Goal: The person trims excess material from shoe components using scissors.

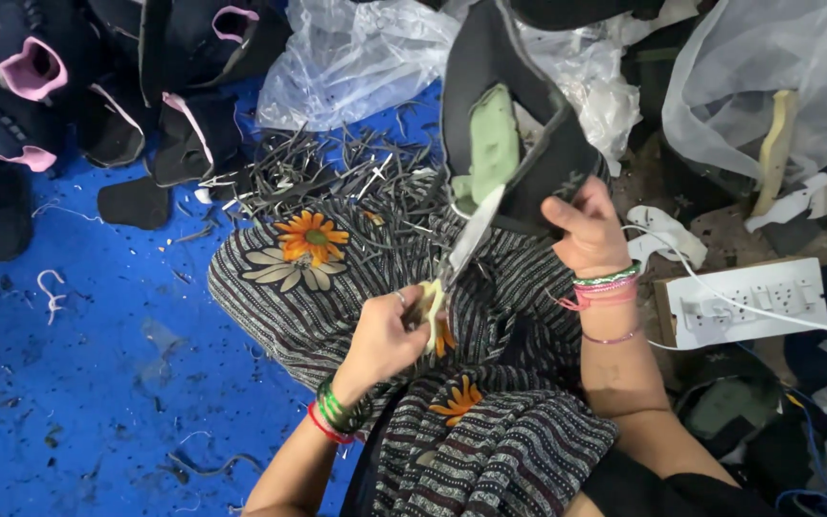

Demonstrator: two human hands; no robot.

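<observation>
- I am watching the left hand (385, 335) closing around the handles of a pair of scissors (457, 257); the blades are pointing up toward the shoe piece.
- I am seeing the right hand (586, 230) gripping the lower edge of a black shoe upper (528, 144), holding it raised above the lap, with its pale green lining (492, 144) facing the camera.
- The scissor tips are touching the lower edge of that lining.
- The person is sitting on a blue floor mat (78, 383), with a striped, flower-printed cloth (356, 249) lying across the lap.
- A heap of thin dark trimmings (318, 163) is lying on the mat and spilling onto the cloth edge.
- More black shoe uppers with pink linings (31, 67) are piling up at the top left.
- Clear plastic bags (356, 57) are lying behind the work, and another is sitting at the top right.
- A white power strip (748, 302) with a white cable is resting on the floor beside the right forearm.
</observation>
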